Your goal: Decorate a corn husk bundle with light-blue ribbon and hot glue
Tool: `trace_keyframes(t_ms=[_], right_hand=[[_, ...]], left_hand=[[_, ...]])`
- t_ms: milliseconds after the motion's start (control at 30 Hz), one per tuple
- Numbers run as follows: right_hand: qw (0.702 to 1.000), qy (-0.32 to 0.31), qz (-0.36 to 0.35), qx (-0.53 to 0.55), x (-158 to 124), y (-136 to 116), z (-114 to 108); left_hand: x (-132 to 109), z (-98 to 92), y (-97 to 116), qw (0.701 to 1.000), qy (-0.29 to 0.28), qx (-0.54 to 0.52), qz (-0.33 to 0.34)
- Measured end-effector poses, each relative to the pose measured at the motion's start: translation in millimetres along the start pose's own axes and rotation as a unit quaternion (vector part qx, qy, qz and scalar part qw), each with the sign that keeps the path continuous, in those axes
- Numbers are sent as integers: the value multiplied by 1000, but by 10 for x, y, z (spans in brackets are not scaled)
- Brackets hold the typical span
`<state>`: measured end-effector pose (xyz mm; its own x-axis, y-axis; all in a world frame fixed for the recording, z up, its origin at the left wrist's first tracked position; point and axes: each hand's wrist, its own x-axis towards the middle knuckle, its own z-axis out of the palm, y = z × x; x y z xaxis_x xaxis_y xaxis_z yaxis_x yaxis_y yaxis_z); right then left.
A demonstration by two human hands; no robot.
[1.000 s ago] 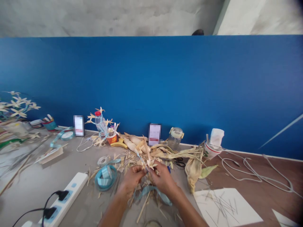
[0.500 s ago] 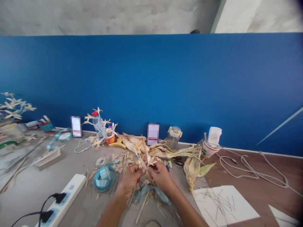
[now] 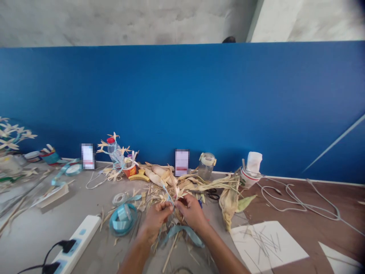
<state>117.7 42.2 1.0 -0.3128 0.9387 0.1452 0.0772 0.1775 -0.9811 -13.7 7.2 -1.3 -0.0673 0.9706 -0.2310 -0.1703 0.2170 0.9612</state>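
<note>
My left hand (image 3: 158, 217) is closed in a pinch at the lower end of a thin stem wrapped in light blue tape (image 3: 168, 195). My right hand (image 3: 191, 211) pinches close beside it, below a pale husk flower (image 3: 180, 193); the fingertips of both hands nearly meet. What exactly lies between the fingers is partly hidden. Beneath my wrists a loose blue ribbon (image 3: 186, 230) curves over husk scraps. Left of my left hand lies a roll of blue ribbon (image 3: 122, 224), with a smaller roll of pale tape (image 3: 119, 198) behind it.
Dried corn husks (image 3: 155, 176) are heaped behind my hands, with scissors (image 3: 212, 195) to their right. A white power strip (image 3: 82, 238) stands at front left. Thin wires lie on white paper (image 3: 242, 243) at right. A lidded jar (image 3: 206, 167) stands against the blue partition (image 3: 182, 99).
The view has turned slightly, so the scene sits a little further left. Both hands stay together at the stem, with only small finger movement.
</note>
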Motion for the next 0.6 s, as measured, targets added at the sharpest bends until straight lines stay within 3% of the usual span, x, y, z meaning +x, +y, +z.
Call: trace_keyframes(t_ms=[200, 600], right_hand=[[988, -6, -86, -126, -45, -115, -15], [1000, 1, -6, -15, -26, 8, 16]], left_hand=[[32, -11, -47, 1000, -7, 16, 10], [-7, 33, 10, 999, 13, -34, -7]])
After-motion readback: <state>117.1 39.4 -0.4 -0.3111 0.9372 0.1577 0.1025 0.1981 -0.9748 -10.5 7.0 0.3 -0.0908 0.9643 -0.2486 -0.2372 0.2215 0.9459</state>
